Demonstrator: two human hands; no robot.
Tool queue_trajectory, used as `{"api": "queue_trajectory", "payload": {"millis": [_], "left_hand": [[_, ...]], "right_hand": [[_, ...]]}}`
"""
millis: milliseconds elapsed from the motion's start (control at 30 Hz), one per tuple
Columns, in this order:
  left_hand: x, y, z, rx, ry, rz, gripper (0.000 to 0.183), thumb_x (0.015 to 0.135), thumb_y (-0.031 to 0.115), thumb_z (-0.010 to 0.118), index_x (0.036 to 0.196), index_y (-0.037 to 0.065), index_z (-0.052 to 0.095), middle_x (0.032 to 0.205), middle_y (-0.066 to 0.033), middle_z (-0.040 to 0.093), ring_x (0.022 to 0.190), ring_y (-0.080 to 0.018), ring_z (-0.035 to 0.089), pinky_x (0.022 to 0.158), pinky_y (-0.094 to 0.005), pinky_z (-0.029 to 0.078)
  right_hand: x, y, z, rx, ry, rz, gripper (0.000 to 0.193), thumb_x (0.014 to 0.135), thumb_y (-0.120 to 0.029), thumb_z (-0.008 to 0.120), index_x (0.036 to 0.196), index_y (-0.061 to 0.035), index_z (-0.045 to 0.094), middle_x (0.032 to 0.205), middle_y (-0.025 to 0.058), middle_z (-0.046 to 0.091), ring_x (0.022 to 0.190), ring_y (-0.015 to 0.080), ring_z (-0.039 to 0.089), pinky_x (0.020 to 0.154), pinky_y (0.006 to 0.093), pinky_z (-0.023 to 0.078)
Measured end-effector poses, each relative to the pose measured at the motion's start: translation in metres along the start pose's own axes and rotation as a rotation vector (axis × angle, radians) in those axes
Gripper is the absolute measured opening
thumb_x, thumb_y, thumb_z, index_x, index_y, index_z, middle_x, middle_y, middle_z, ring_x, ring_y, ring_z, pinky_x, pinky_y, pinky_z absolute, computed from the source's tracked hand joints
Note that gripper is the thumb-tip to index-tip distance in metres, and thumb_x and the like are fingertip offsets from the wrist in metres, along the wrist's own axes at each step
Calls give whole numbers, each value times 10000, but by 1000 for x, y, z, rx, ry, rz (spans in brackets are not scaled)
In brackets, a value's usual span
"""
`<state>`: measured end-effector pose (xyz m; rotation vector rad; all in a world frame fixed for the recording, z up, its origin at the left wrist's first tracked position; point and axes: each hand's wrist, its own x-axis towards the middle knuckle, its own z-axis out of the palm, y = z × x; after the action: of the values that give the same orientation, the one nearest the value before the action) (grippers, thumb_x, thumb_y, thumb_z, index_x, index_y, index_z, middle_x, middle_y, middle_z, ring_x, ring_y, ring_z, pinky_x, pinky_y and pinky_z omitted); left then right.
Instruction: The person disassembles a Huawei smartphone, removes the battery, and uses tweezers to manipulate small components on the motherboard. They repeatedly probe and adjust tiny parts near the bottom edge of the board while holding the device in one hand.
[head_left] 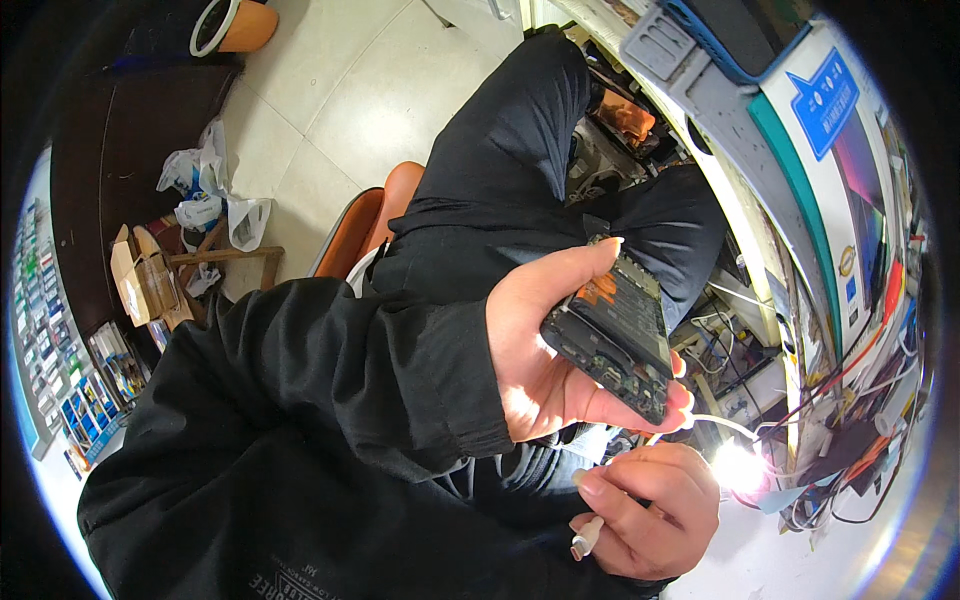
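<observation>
My left hand (545, 345) is wrapped round a smartphone with its back cover off (625, 325), which lies tilted on the palm. My thumb rests along the phone's upper edge, and fingertips show at the other edge. Dark inner parts and an orange patch are visible on the phone. Just below it, my right hand (655, 510) pinches a white cable plug (587, 538), its metal tip pointing down and left. The plug and phone are apart. Part of a pale cable (725, 422) shows behind my left fingertips.
A bright lamp (738, 467) shines beside my right hand. Tangled wires (840, 420) and a white box (835, 170) crowd the right side. My dark-trousered legs (500, 170) extend upward, beside an orange-brown chair (375, 215). Plastic bags (215, 185) and a cardboard box (135, 275) are at left.
</observation>
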<state>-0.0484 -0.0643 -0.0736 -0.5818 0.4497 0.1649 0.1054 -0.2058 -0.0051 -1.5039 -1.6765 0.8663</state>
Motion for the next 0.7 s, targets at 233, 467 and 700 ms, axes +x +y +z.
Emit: {"api": "queue_trajectory", "payload": {"millis": [233, 467, 700], "left_hand": [[0, 4, 1, -51, 0, -2, 613, 1082, 438, 388, 1354, -96, 520, 1201, -342, 659, 1062, -455, 708, 945, -548, 594], [-1, 3, 2, 25, 33, 10, 599, 1082, 447, 377, 1325, -72, 552, 1175, -317, 677, 1036, -434, 715, 927, -519, 597], [-30, 11, 23, 476, 135, -71, 615, 1085, 492, 353, 1301, -43, 563, 1094, -240, 694, 939, -354, 726, 867, -480, 601]], "right_hand": [[11, -1, 1, -21, -27, 33, 375, 665, -205, 858, 1009, -82, 776, 836, 41, 658, 648, 231, 633, 567, 318, 504], [9, -1, 6, -31, -10, 26, 391, 672, -213, 864, 1027, -79, 770, 832, 43, 657, 651, 236, 634, 589, 331, 509], [10, 1, -13, -21, -130, 56, 536, 643, -270, 938, 1094, -56, 742, 1015, 94, 710, 772, 297, 702, 691, 381, 576]]}}
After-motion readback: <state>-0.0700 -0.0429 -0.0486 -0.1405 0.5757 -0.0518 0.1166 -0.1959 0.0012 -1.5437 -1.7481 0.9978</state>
